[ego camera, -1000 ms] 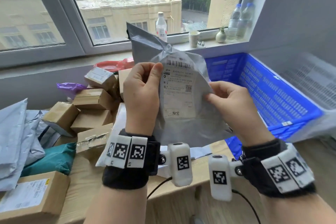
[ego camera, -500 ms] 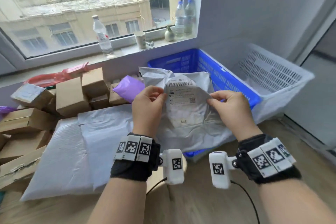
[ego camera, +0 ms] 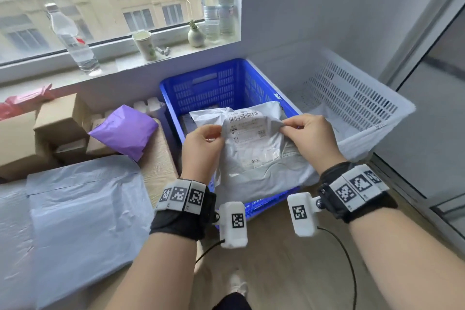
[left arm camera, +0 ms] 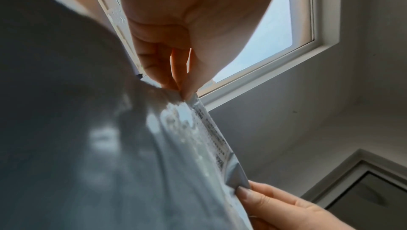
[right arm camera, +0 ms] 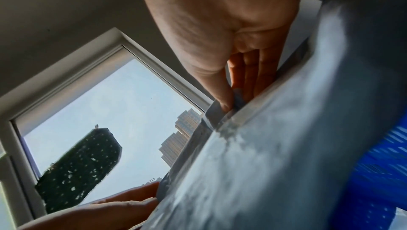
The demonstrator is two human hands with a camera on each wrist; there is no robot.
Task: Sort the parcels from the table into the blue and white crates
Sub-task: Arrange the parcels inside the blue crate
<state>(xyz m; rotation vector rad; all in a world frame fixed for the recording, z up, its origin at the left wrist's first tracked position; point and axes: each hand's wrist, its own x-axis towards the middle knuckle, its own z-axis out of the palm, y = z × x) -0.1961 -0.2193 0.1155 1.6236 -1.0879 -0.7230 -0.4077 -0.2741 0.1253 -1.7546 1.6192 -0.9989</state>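
Below the windowsill, a blue crate [ego camera: 227, 83] and a white crate [ego camera: 357, 98] stand beside the desk [ego camera: 158, 158], while the left hand [ego camera: 201, 150] and right hand [ego camera: 310, 137] each pinch the grey parcel [ego camera: 261, 171], grip clenched, above the blue one.

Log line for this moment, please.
left hand: pinching grey parcel | right hand: pinching it too | parcel: label up, over blue crate

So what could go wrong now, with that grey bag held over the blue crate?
The left hand and right hand only pinch the grey bag's upper edges, so it might slip early. It also overhangs the blue crate's near rim and could slide out onto the floor.
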